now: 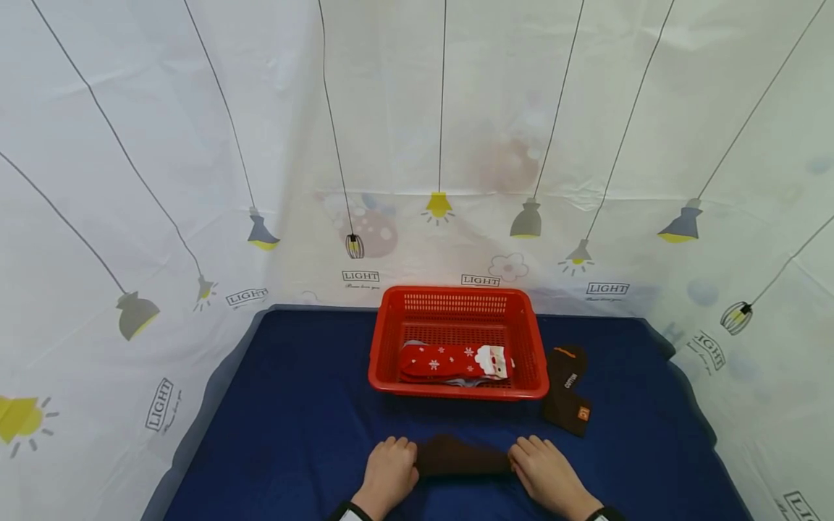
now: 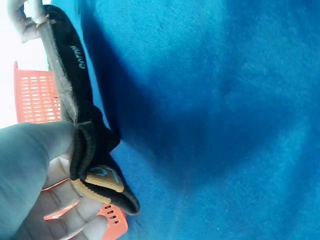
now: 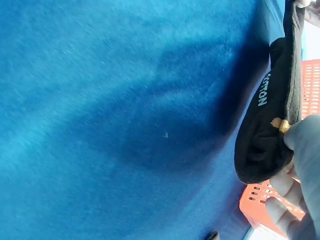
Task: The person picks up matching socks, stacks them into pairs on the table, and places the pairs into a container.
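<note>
A dark brown sock (image 1: 462, 459) is stretched sideways between my two hands, just in front of the basket. My left hand (image 1: 389, 467) pinches its cuff end, where an orange label (image 2: 105, 179) shows in the left wrist view. At the toe end, my right hand (image 1: 546, 470) pinches it near an orange patch (image 3: 283, 125); pale "COTTON" lettering runs along the sock. In both wrist views it hangs over the blue cloth and casts a shadow. A matching brown sock (image 1: 565, 391) lies bent on the cloth at the basket's right side.
A red plastic basket (image 1: 459, 392) stands at the back middle of the blue cloth (image 1: 306, 391). Inside lie red Christmas socks (image 1: 449, 362) with snowflakes and a white-bearded figure, with something grey underneath. A white sheet (image 1: 404, 108) printed with lamps hangs behind and at both sides.
</note>
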{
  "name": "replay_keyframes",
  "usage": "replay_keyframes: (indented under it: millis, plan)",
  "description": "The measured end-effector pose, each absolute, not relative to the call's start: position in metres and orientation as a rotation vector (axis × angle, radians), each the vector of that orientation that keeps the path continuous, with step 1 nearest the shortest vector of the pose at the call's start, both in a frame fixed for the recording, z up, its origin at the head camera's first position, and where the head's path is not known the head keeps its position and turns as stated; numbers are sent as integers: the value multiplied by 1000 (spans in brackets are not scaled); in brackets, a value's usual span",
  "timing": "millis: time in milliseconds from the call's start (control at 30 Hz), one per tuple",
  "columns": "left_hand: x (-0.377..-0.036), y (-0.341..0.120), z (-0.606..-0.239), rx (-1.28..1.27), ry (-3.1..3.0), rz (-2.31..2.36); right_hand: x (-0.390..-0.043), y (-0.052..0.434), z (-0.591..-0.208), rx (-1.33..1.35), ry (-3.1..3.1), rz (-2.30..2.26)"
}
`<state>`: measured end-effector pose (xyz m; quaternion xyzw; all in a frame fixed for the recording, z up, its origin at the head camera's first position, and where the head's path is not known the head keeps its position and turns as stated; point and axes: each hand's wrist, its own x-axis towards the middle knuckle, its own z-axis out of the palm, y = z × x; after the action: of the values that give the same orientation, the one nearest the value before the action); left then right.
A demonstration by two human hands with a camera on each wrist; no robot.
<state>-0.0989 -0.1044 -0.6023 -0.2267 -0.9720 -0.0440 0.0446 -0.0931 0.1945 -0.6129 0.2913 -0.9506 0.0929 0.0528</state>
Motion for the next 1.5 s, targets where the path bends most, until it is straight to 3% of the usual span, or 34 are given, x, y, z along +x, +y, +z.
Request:
replay_keyframes:
  millis: [400,1000,1500]
  plan:
    - [-87,-107,-589,-711,-3063,-279,-82,193,-608,908,-2827,393]
    - [-115,-102,-591,-652,-3011,-224,-115,191,-607,869,-2929,366]
    - [-117,-103,-591,-610,-2956,-291,-121,190,-603,867,-2939,501]
